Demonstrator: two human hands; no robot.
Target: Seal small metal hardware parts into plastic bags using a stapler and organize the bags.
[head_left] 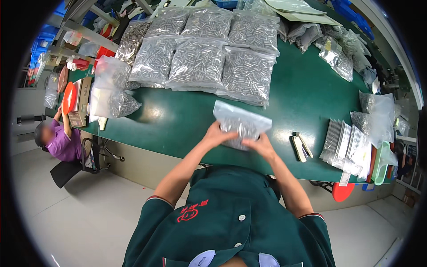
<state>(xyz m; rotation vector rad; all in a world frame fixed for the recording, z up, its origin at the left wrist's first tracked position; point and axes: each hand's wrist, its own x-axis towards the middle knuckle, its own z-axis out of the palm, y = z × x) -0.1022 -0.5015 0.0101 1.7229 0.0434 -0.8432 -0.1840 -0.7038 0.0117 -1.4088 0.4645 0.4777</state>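
Note:
Between my two hands is a clear plastic bag [242, 119] filled with small metal pieces, close to the near edge of the green table. My left hand [216, 135] grips its left side, the thumb lying across the front. On the other side my right hand [261, 144] holds the lower right of the bag, thumb pointing inward. The bag's flat upper strip stands up above both hands. Beyond it lie several bulging clear bags [198, 62] of small metal cylinders, set in rows. A stapler [302, 147] rests to the right of my right hand.
Stacked flat silvery packets [344, 144] stand at the right beside a pale green tray [380, 164]. More part-filled bags [338, 58] lie at the far right. At the left, a person in purple [64, 144] sits by an orange dish [69, 98] and a scale [80, 107].

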